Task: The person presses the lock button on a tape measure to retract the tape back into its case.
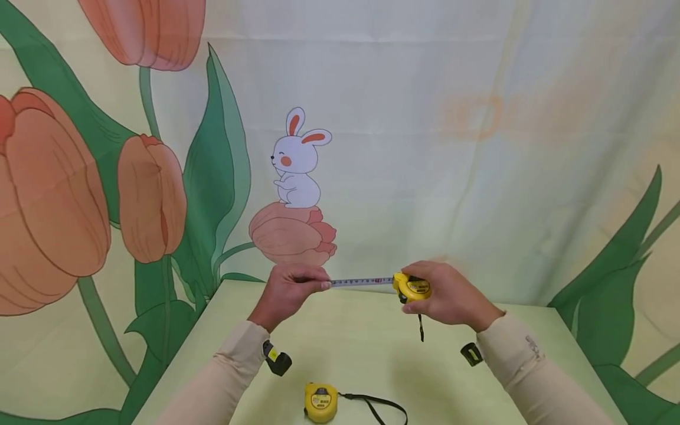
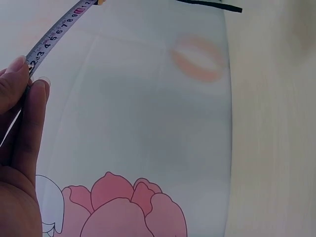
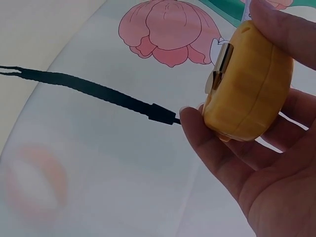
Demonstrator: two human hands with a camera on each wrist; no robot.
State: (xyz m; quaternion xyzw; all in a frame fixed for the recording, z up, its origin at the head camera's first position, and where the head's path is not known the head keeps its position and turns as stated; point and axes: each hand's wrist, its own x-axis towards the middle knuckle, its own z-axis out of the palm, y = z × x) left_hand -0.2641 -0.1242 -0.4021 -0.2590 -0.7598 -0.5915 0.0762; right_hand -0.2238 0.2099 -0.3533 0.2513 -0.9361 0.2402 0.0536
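Observation:
Above the table's far edge, my right hand [image 1: 448,292] grips a yellow tape measure [image 1: 412,287] by its case. A stretch of its numbered blade [image 1: 361,282] runs straight across to my left hand [image 1: 291,289], which pinches the free end between thumb and fingers. In the left wrist view the blade [image 2: 59,30] slants up from the fingertips, its low numbers nearest them. The right wrist view has the case [image 3: 254,84] between thumb and fingers, a black wrist strap [image 3: 89,88] dangling from it. The hook end is hidden in my left hand.
A second yellow tape measure [image 1: 321,402] lies on the pale table [image 1: 366,342] near the front, its black strap [image 1: 379,400] looped to the right. Behind the table hangs a printed cloth [image 1: 404,147] with tulips and a rabbit.

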